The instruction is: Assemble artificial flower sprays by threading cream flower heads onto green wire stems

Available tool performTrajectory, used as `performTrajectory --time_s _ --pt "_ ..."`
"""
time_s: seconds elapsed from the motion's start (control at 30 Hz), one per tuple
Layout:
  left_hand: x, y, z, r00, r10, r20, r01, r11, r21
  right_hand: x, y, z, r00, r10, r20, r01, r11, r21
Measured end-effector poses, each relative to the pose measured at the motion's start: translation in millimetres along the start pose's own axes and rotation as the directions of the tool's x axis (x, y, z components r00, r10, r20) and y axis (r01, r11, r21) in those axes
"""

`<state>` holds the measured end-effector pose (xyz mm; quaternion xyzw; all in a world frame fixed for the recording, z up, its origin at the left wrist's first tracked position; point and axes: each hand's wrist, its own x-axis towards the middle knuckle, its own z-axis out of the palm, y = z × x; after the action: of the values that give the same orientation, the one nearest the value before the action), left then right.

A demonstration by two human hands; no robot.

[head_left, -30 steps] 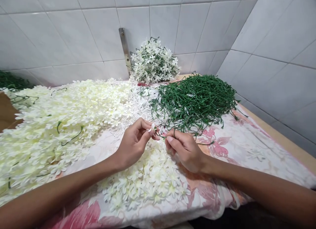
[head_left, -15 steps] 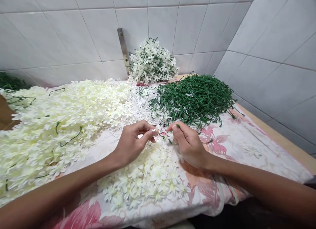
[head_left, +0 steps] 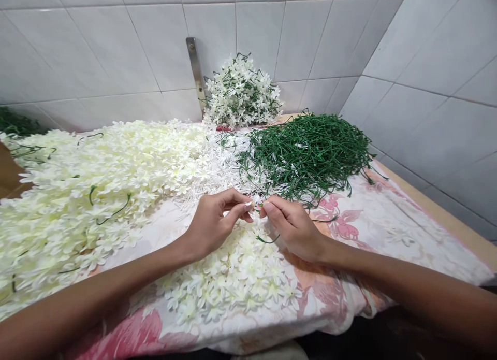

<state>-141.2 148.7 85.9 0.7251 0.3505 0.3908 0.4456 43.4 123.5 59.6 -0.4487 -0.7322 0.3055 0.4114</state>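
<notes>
My left hand pinches a small white artificial flower between thumb and fingertips. Close beside it, my right hand is closed on a thin green plastic stem, whose ends stick out below and to the right of the fingers. The fingertips of both hands nearly meet, and they partly hide where flower and stem come together. Beneath the hands spreads a small pile of white flower heads. Just beyond them lie loose thin white stamens.
A broad heap of cream flower heads covers the left side. Green stems are heaped at the back right. Assembled flowers are piled against the tiled wall. A floral cloth covers the table.
My right hand has moved slightly left, bringing its fingertips nearer to the flower in my left hand. The green stem's end now hangs lower. The view has shifted slightly.
</notes>
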Motion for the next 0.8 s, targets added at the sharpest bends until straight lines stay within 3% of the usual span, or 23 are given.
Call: performTrajectory --time_s 0.43,0.8 --pt "-2.2 -5.8 3.9 1.000 0.005 0.014 -0.005 1.000 0.014 -1.2 -1.2 -1.2 0.999 -0.018 0.052 0.019 1.000 -0.015" --pt "2.2 -3.3 -3.8 0.997 0.041 0.060 -0.052 0.982 0.184 -0.9 1.0 -1.3 0.994 0.004 0.105 -0.009 0.999 0.042"
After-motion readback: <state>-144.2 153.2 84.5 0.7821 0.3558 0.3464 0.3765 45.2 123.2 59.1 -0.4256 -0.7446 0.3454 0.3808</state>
